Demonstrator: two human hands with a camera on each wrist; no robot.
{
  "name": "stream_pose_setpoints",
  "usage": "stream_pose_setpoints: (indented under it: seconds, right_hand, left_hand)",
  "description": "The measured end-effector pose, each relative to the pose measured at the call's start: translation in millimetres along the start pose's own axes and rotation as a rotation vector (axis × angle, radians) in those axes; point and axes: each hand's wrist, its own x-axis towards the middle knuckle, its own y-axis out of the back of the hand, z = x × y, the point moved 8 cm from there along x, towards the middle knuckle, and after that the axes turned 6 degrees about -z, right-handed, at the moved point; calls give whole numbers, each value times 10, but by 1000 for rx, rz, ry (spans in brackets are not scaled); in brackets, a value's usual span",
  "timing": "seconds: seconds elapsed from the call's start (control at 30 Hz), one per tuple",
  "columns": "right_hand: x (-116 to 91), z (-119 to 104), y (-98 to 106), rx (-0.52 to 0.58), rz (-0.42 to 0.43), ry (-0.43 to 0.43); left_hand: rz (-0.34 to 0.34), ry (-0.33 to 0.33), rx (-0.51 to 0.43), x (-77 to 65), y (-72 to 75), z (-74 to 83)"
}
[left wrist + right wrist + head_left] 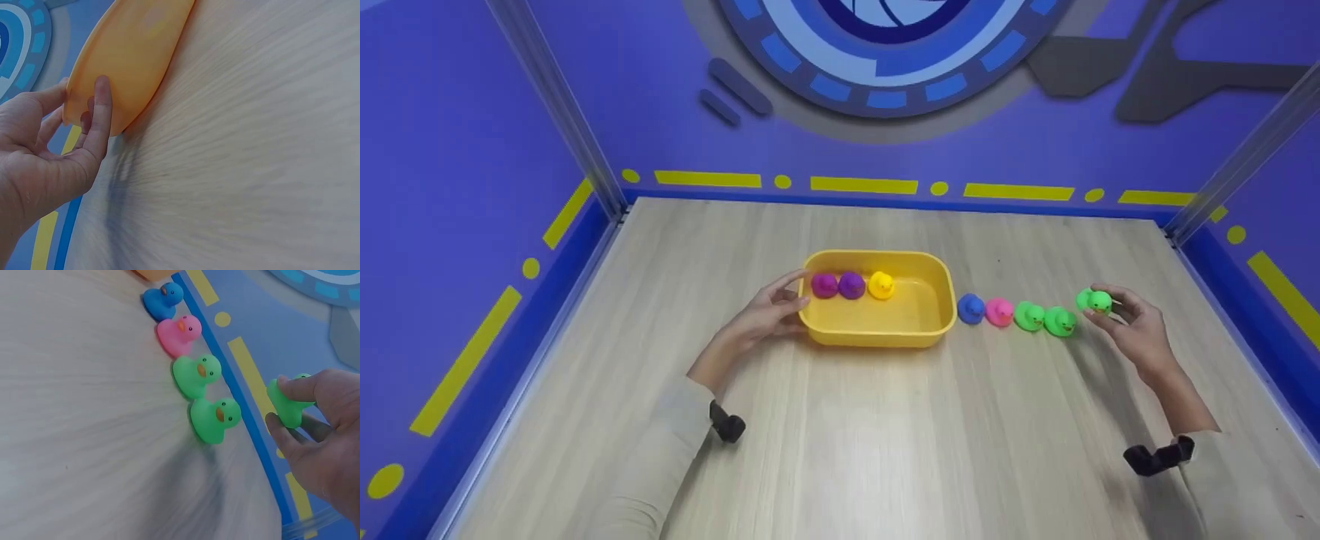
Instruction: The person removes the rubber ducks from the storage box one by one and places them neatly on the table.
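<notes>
A yellow plastic tub (877, 339) sits on the table with two purple rubber ducks (851, 285) and a yellow rubber duck (881, 285) along its back left part. Against its left end rests my left hand (765, 313), its extended fingers touching the outer wall and rim. My right hand (1140, 334) pinches a green rubber duck (288, 405) between thumb and fingers, raised above the table at the right. Left of that hand stand a blue duck (971, 308), a pink duck (1000, 312) and two more green ducks (1060, 322) in a row.
The row of ducks begins close by the tub's right end on the pale wooden table (877, 450). Blue panels with yellow markings (864, 185) enclose the back and both sides. Metal posts (559, 105) stand at the back corners.
</notes>
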Motion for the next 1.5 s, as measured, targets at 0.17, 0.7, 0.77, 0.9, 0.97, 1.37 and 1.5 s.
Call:
stream_pose_setpoints:
  seconds: [0.17, 0.7, 0.77, 0.9, 0.97, 1.37, 1.5]
  right_hand:
    - [-14, 72, 43, 27, -4, -17]
    - [-67, 367, 156, -71, -5, -64]
    - [-61, 402, 157, -112, -5, -74]
    - [-71, 490, 148, -160, -24, -123]
    - [-90, 524, 136, -177, -29, -151]
    - [-107, 526, 51, -348, -8, -123]
    - [-90, 535, 50, -401, -14, -129]
  left_hand:
    - [12, 8, 4, -13, 19, -2]
    - [26, 28, 3, 10, 33, -38]
    - [25, 27, 0, 7, 30, -31]
    - [11, 11, -6, 0, 21, -16]
    - [1, 5, -6, -5, 16, -16]
    - [7, 10, 4, -8, 28, -32]
    - [9, 13, -1, 0, 20, -23]
